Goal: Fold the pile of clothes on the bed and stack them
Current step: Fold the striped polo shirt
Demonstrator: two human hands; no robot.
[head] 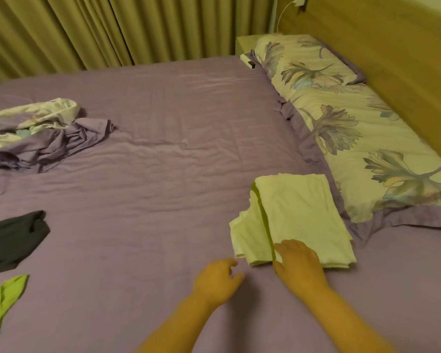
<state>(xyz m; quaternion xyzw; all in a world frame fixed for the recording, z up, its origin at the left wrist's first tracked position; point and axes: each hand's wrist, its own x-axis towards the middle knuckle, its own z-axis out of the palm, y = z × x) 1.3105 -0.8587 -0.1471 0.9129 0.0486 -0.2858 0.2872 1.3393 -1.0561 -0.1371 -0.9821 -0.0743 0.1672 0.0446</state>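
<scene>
Folded pale-yellow cloth stack (298,220) lies at four o'clock; right hand (299,261) presses flat on it, left hand (217,278) loose, empty. Next, probably fetch the dark grey garment (13,238) at nine o'clock.

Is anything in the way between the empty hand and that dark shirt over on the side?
Nothing visible. Only bare purple sheet lies between the left hand and the dark garment at the bed's left edge.

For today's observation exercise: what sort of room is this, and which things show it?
Most likely a bedroom: a bed with a purple sheet, floral pillows against a headboard, and curtains behind.
</scene>
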